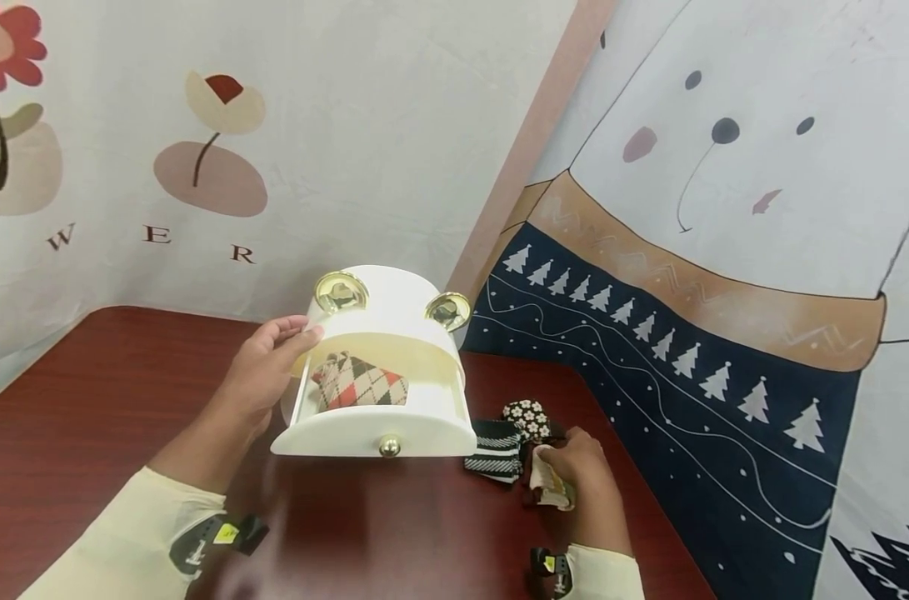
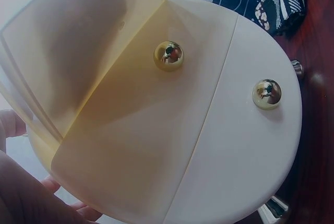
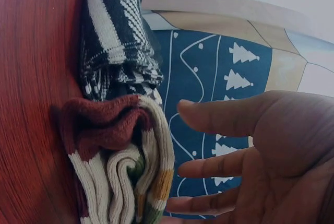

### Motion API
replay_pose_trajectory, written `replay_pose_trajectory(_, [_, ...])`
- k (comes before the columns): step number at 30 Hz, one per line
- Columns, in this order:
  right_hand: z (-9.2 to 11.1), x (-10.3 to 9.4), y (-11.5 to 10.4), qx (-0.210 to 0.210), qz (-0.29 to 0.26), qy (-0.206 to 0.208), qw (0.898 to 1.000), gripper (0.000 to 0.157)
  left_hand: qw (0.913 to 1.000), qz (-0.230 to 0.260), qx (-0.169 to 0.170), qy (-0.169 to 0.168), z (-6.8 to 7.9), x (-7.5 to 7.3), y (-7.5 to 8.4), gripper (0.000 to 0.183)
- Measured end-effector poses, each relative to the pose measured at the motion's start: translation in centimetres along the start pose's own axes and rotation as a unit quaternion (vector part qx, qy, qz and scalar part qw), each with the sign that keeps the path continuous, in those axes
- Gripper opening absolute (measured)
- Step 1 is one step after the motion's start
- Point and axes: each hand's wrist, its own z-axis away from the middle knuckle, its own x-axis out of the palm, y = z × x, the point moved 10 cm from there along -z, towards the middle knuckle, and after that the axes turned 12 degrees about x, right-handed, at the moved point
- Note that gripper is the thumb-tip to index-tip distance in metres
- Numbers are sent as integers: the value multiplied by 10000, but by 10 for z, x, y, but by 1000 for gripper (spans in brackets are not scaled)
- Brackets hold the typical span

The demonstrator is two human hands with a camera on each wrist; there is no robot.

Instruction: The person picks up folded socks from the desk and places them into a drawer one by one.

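My left hand (image 1: 262,371) grips the left side of a white rounded box (image 1: 394,300), its thumb at the upper edge. The box's front drawer (image 1: 327,433) is pulled out, with a gold knob, and holds a folded argyle sock (image 1: 364,383). Two gold knobs show on the box's face (image 2: 141,156) in the left wrist view. My right hand (image 1: 580,462) is beside a folded sock (image 3: 156,166) in cream, maroon, mustard and green; its fingers are extended, fingertips right at the sock's side in the right wrist view.
A folded black-and-white striped sock (image 1: 495,450) and a dark flower-patterned sock (image 1: 527,419) lie on the reddish-brown table (image 1: 394,533), right of the box. Two gold discs (image 1: 342,292) stand on the box's top. A printed cloth (image 1: 649,400) hangs beyond the table's right edge.
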Motion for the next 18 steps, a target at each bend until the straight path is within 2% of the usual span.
replay_pose_trajectory(6, [0,2,3,-16,-80,-192,9998,63,10000,50,8,79,1,-1,2,72])
replay_pose_trajectory(10, [-1,2,11,119,-291,-253,9992,56,9999,129,-10,46,1,2,2,71])
replay_pose_trajectory(14, [-1,6,19,315,-569,-433,9969,64,9998,172,-23,34,2,3,2,71])
replay_pose_trajectory(18, [-2,11,20,354,-595,-534,9962,74,9999,160,-6,60,3,0,3,71])
